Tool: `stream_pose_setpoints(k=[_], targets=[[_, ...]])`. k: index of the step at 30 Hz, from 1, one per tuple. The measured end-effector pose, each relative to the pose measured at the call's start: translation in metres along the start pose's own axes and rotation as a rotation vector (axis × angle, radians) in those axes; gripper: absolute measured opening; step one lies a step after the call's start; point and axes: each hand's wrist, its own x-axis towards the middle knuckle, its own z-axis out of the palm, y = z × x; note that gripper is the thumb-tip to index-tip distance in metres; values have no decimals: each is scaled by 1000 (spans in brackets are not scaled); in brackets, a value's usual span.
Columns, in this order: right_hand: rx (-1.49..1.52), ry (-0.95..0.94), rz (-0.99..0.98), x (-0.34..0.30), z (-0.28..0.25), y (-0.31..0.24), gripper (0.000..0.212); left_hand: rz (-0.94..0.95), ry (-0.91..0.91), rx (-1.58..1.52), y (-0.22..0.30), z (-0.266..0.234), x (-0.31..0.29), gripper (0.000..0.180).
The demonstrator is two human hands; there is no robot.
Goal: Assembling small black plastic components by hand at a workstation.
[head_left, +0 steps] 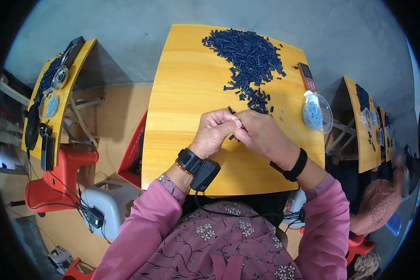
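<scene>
My left hand [214,131] and my right hand [262,133] meet over the near part of a yellow wooden table [186,93]. Thumb and fingers of both are closed in a pinch, tip to tip. Whatever they pinch is too small and too covered to make out. A short dark piece [231,110] shows just above the left fingertips. Beyond the hands, a heap of short dark blue-black tubular pieces [247,56] spreads over the far part, trailing down toward my fingers. To the right sits a clear round tub [314,114] holding small light-blue pieces.
A red keypad phone [307,77] lies at the right edge. A red crate [134,156] stands beside the left edge. Farther left are a red stool [63,179], a grey-white stool [108,205] with cables, and another table [74,86]. A person [378,205] sits at right, by more tables.
</scene>
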Motion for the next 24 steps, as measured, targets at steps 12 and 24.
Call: stream_pose_setpoints(k=[12, 24], targets=[[-32, -82, -38, 3, -18, 1, 25, 9, 58, 148, -1, 4, 0, 11], [-182, -136, -86, -1, -11, -2, 26, 20, 59, 367, 1, 5, -3, 12]])
